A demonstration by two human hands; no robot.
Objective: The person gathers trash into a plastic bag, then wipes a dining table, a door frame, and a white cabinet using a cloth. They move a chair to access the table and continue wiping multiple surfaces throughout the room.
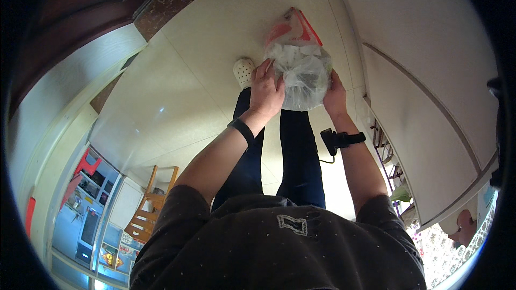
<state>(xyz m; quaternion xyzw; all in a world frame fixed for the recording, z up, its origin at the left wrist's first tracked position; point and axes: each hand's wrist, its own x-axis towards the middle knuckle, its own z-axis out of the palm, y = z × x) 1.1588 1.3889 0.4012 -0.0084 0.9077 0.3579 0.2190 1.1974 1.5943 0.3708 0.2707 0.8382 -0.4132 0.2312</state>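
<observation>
A full, translucent plastic bag (pixel 302 82) with its top gathered hangs between my hands, above the tiled floor. My left hand (pixel 267 88) lies against its left side, fingers curled over the film. On the right side, my right hand (pixel 335 94) grips the bag, its fingertips partly hidden behind it. Beyond and touching the bag shows plastic with red printing (pixel 296 28) and a red strip; whether it is a separate bag I cannot tell. White items show dimly through the film.
A white perforated clog (pixel 244 72) is on my foot, left of the bag. White cabinet panels (pixel 415 129) run along the right, above a low shoe rack (pixel 389 157). A wooden chair (pixel 147 213) stands lower left, near a glazed cabinet. A dark wooden door (pixel 80 4) is upper left.
</observation>
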